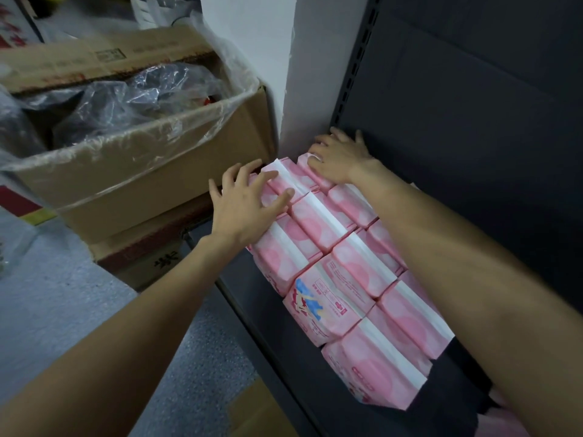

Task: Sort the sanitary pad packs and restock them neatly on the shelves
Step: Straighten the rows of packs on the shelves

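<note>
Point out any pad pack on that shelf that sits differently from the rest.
One pink pack at the front of the middle row shows its printed cartoon face, while the neighbouring packs show plain pink with white strips. Nothing looks torn or spilled.

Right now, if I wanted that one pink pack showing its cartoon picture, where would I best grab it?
Probably by its short printed end, from the open front of the shelf. The cartoon pack is wedged among other pink packs, so its long sides are blocked; only that end and its top show. Pinch top and bottom, then pull outward.
</note>
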